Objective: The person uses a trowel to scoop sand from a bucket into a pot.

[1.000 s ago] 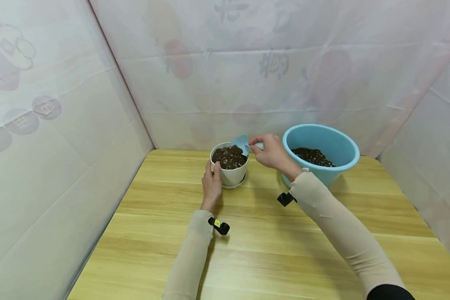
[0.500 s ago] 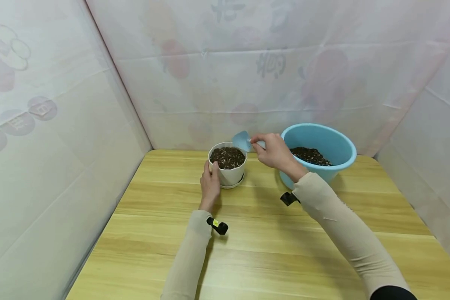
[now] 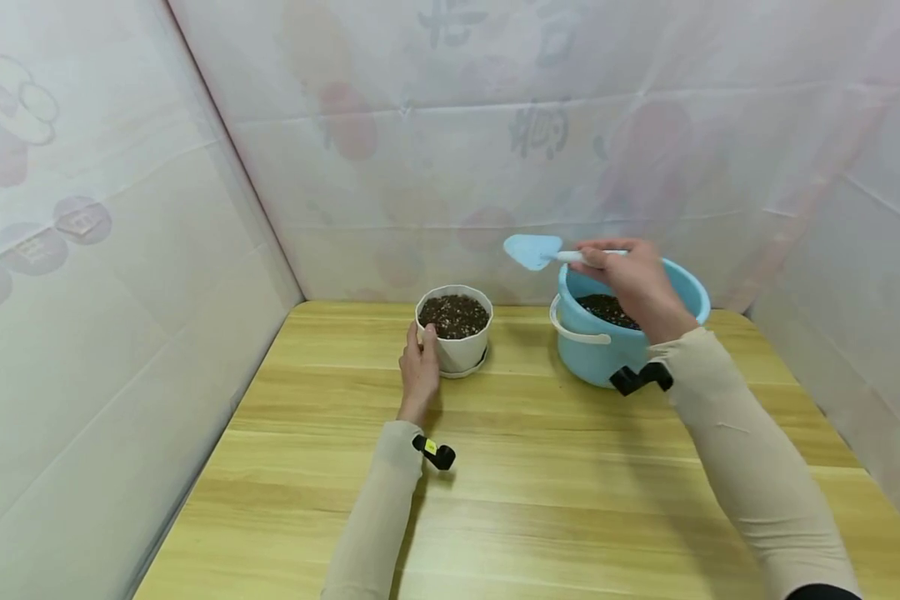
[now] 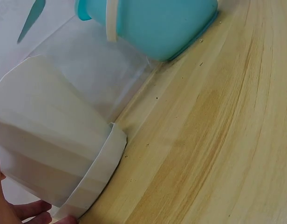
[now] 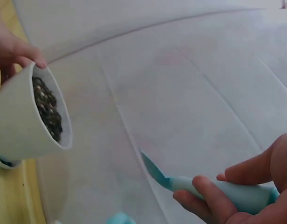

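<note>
A white pot full of dark soil stands on its saucer at the back of the wooden table. My left hand holds the pot's near side; the pot fills the left wrist view, with fingertips at the bottom edge. My right hand grips the handle of a light blue trowel, its blade raised in the air between the pot and a blue bucket. The bucket holds dark soil. In the right wrist view the trowel sits in my fingers, with the pot at left.
White plastic sheeting walls the table in at the back and both sides. The bucket has a white handle hanging on its near side. Bare tabletop stretches from the pot toward me.
My right hand lifted the trowel off the pot's rim and carried it up and to the right, above the bucket. The left hand stayed on the pot.
</note>
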